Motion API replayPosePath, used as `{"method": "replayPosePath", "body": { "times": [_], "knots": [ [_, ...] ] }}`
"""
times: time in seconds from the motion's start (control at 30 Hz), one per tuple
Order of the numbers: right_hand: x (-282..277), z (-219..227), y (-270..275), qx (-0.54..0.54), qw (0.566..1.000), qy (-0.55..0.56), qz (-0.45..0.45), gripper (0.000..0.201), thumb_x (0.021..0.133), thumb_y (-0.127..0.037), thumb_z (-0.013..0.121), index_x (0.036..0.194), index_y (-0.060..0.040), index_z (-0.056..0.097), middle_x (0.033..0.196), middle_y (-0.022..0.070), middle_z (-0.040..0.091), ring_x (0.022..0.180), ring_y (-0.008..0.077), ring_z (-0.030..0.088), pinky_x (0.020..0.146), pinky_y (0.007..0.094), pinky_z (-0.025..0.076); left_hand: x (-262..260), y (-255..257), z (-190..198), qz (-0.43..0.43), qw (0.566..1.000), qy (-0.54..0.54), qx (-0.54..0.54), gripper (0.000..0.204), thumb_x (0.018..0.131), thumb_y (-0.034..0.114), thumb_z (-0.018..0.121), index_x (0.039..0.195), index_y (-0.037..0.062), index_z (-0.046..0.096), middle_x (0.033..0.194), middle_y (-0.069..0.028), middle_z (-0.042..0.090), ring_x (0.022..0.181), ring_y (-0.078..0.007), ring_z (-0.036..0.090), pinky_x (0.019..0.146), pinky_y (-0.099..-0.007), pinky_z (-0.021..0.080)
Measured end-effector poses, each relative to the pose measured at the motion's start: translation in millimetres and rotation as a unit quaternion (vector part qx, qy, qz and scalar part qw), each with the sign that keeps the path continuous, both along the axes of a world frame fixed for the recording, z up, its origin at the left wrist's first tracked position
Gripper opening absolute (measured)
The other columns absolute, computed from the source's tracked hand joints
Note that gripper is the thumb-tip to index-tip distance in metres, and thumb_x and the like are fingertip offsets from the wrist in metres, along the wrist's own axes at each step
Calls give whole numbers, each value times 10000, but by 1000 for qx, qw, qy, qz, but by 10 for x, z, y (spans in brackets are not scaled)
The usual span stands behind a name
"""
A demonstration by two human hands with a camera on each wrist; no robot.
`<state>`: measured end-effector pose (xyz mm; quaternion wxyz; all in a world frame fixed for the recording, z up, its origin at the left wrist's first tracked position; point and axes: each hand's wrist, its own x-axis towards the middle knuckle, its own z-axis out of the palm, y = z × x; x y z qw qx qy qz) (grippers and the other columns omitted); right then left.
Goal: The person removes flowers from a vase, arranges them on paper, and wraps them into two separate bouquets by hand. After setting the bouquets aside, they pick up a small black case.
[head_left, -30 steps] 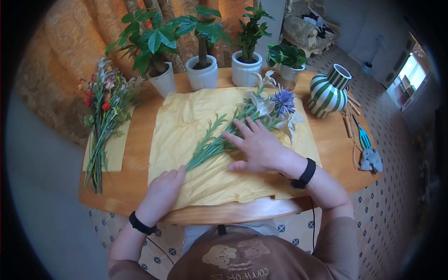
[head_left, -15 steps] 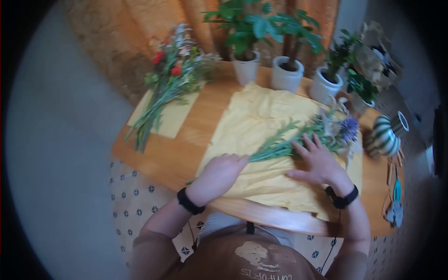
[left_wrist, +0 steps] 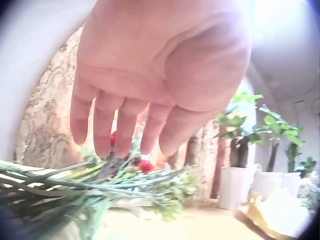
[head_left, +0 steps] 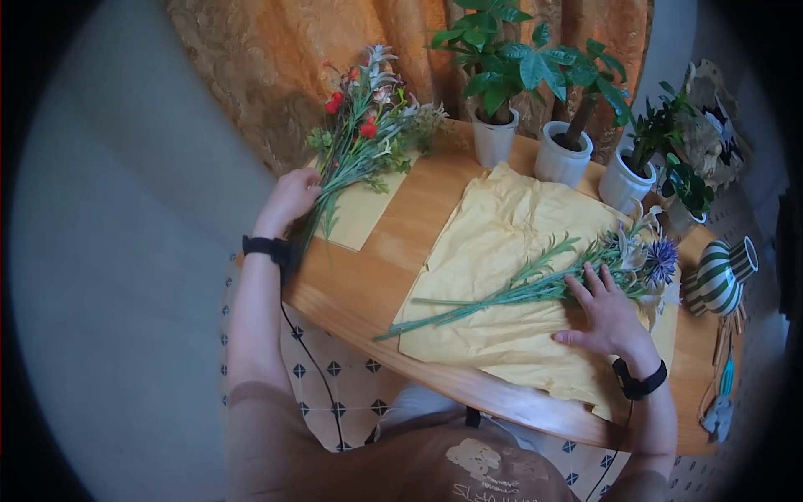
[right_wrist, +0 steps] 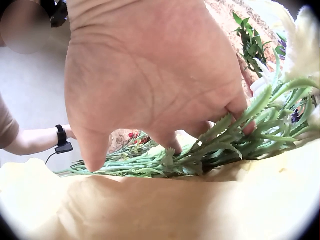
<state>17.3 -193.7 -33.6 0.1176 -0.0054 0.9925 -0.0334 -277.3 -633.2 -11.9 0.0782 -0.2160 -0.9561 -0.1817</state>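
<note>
My left hand [head_left: 293, 199] is at the stems of a bunch with red flowers [head_left: 351, 151] on the left of the table. In the left wrist view that hand [left_wrist: 155, 75] shows extended fingers above the stems [left_wrist: 100, 187], gripping nothing. With fingers spread, my right hand [head_left: 615, 322] rests on the green stems [head_left: 527, 291] of a second bunch, which has white blooms and a blue-purple flower [head_left: 661, 261]. This bunch lies across crumpled yellow paper [head_left: 477, 251]. The right wrist view shows the right hand [right_wrist: 155, 75] over its leaves [right_wrist: 220, 140], fingertips touching them.
Potted plants in white pots [head_left: 563, 159] line the table's back edge. A green-striped vase [head_left: 719, 276] stands at the right, with teal-handled cutters [head_left: 726, 381] near it. A flat yellow sheet [head_left: 368, 213] lies beneath the red-flowered bunch. A wooden table [head_left: 351, 284] carries everything.
My left hand has let go of the stem ends on the yellow paper and moved left to the red-flowered bunch. The head view has turned left. My right hand stays on its bunch.
</note>
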Motion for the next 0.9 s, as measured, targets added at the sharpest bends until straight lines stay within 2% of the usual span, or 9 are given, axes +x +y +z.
{"method": "replayPosePath", "body": {
  "times": [0.07, 0.33, 0.53, 0.6, 0.73, 0.8, 0.83, 0.9],
  "knots": [
    [15, -4, 8, -3, 1000, 7, 3, 979, 701, -670, 648, 1444, -106, 350, 1480, 281, 270, 1366, 494, 226, 1100, 493, 284, -248, -65, -67, 108, 993, -4, -43, 234, 796, 161, 638, 994, 37, 652, 935, -161, 670, 881, -301, 642, 773, -390, 496],
    [42, -50, 32, -9, 999, 33, 7, 959, 704, -640, 662, 1437, -100, 361, 1472, 281, 284, 1360, 494, 238, 1101, 495, 282, -318, 198, -406, 110, 982, 62, -140, 196, 776, 182, 678, 934, 70, 649, 939, -153, 667, 909, -337, 631, 781, -437, 509],
    [55, -63, 36, -14, 998, 53, 18, 947, 707, -625, 670, 1430, -94, 366, 1459, 282, 302, 1350, 503, 250, 1093, 499, 293, -276, 220, -425, 80, 966, 135, -204, 101, 799, 124, 619, 874, 56, 623, 898, -152, 648, 873, -360, 628, 740, -459, 500],
    [59, -61, 40, -13, 998, 52, 15, 947, 708, -623, 671, 1431, -94, 365, 1457, 283, 304, 1347, 504, 253, 1091, 498, 296, -236, 181, -365, 60, 979, 126, -150, 69, 815, 96, 587, 861, 58, 620, 896, -166, 637, 855, -382, 619, 724, -468, 492],
    [71, -79, 51, -8, 998, 60, 24, 953, 708, -619, 674, 1437, -97, 351, 1453, 287, 307, 1343, 507, 261, 1087, 498, 303, -210, 144, -345, 60, 979, 161, -111, 70, 837, 84, 566, 886, 50, 603, 872, -171, 628, 844, -391, 611, 718, -475, 484],
    [69, -81, 51, -5, 998, 63, 24, 954, 708, -617, 675, 1439, -98, 347, 1452, 287, 308, 1342, 508, 263, 1084, 499, 306, -174, 151, -336, 44, 972, 230, -21, 79, 867, 78, 549, 931, 43, 579, 845, -175, 615, 819, -380, 610, 716, -467, 479],
    [70, -86, 53, -4, 998, 64, 25, 952, 709, -616, 674, 1439, -99, 346, 1451, 289, 310, 1339, 510, 266, 1082, 500, 309, -188, 133, -357, 43, 972, 232, -21, 79, 867, 78, 549, 931, 43, 579, 845, -175, 615, 819, -380, 610, 716, -467, 479],
    [73, -101, 53, -4, 998, 66, 22, 950, 711, -614, 674, 1440, -100, 345, 1450, 290, 311, 1337, 512, 269, 1079, 501, 313, -287, 62, -470, 28, 960, 273, 49, 81, 900, 80, 533, 964, 34, 550, 825, -177, 598, 735, -365, 604, 681, -431, 486]
  ]
}}
